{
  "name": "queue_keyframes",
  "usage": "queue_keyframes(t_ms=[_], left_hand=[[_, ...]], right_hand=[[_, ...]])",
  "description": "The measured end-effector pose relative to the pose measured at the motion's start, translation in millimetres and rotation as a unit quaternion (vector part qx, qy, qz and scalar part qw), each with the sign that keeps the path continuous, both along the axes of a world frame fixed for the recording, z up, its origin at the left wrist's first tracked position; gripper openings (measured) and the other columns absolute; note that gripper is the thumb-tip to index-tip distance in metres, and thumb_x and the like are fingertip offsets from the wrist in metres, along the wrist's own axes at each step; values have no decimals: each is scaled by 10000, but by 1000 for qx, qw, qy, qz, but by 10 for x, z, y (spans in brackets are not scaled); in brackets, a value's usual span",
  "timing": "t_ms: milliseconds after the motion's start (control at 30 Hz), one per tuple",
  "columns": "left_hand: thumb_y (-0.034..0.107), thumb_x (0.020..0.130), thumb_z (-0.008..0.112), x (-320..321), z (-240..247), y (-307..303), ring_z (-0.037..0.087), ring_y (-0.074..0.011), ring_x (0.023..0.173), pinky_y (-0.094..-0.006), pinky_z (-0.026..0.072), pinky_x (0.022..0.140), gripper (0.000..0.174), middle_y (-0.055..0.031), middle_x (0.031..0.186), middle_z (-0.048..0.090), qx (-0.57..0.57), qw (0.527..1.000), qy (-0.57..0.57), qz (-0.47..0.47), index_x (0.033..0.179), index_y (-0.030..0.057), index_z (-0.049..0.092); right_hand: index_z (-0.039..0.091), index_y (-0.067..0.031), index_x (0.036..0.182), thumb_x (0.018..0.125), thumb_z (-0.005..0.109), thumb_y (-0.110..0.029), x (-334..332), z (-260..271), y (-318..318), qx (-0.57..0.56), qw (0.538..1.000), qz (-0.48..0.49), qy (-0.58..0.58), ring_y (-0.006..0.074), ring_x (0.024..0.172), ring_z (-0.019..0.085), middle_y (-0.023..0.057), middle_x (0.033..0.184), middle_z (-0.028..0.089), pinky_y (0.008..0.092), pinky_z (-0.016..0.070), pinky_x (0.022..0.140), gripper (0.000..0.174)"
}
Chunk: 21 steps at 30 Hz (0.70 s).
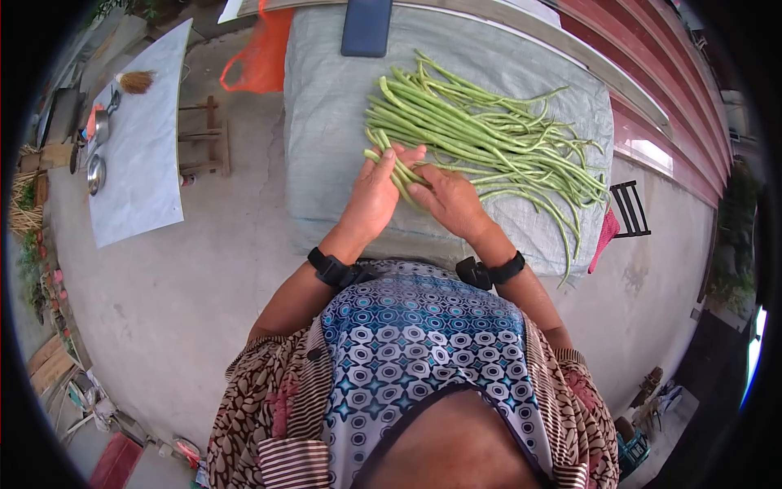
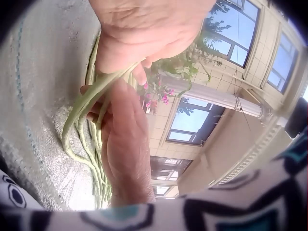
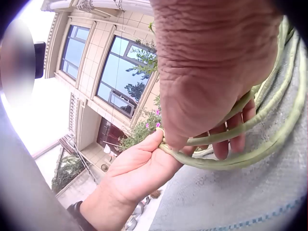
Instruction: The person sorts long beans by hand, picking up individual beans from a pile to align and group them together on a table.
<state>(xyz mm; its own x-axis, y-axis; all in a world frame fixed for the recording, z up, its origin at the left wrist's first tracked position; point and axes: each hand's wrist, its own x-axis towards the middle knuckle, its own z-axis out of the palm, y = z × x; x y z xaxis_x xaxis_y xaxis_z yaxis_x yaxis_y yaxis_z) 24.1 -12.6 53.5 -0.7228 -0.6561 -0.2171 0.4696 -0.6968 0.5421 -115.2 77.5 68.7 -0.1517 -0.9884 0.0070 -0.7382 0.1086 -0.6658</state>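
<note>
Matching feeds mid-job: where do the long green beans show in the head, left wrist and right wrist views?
Head: long green beans right of and above centre, some held in the left hand and right hand.
Left wrist: left of centre, bending down toward the lower edge.
Right wrist: curving from near centre to the upper right.
Shared landmark: the grey woven sheet beneath them.

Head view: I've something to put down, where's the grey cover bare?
The grey cover is bare on the left, between its left edge, the phone and the left hand; a smaller patch lies below that hand and the right hand. Green beans crowd the right side.
</note>
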Motion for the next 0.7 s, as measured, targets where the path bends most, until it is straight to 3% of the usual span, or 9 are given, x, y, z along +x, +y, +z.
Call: queue_keyframes(t_ms=[33,133,233,400,533,600,667,700], left_hand=[[196,1035,407,-11,14,-6,548,-246,1161,-403,425,1034,192,-96,1095,613,32,999,26,16,1091,48,516],[192,1041,387,-5,-129,-70,577,-215,902,-412,475,933,190,-42,833,560,121,991,30,51,1035,54,518],[177,1044,369,-4,-129,-198,502,-189,752,-401,491,832,193,-26,738,474,207,971,-35,115,995,53,508],[163,1038,381,136,-302,-309,486,-183,691,-381,476,754,173,-32,736,477,230,964,-68,113,965,52,491],[173,1040,381,295,-483,-402,494,-178,678,-360,467,739,190,-25,710,492,242,963,-61,101,950,56,501],[181,1040,385,313,-469,-413,500,-180,686,-378,476,761,189,-26,713,499,243,961,-84,101,954,64,505],[195,1041,387,309,-378,-392,505,-183,693,-399,483,786,189,-26,720,506,251,955,-115,110,966,72,509],[205,1042,388,255,-225,-374,507,-184,696,-412,486,800,190,-25,725,509,259,949,-135,119,976,75,511]], right_hand=[[611,-75,975,854,644,-316,-17,39,20,-20,1000,12,12,349,830,628,136,860,663,449,496,692,272],[634,-78,925,817,682,-356,-242,153,191,90,993,-21,68,323,784,637,108,815,662,438,502,669,303],[640,-97,853,766,700,-278,-658,78,429,60,980,-60,182,300,728,636,76,786,654,423,504,651,209],[626,-123,823,706,701,-187,-1328,46,977,49,949,-156,271,288,747,629,51,782,650,403,496,705,153],[634,-147,839,723,709,-147,-1774,180,1479,46,910,-233,339,274,761,628,36,766,649,365,465,743,138],[638,-148,871,756,700,-144,-2033,297,1770,83,889,-255,372,263,774,629,29,768,653,388,441,787,130],[639,-153,921,769,693,-135,-2235,345,1974,165,841,-338,388,249,825,631,20,771,658,415,426,848,163],[641,-147,990,764,690,-120,-2285,372,2078,196,832,-330,400,259,909,627,53,868,666,444,417,895,233]])
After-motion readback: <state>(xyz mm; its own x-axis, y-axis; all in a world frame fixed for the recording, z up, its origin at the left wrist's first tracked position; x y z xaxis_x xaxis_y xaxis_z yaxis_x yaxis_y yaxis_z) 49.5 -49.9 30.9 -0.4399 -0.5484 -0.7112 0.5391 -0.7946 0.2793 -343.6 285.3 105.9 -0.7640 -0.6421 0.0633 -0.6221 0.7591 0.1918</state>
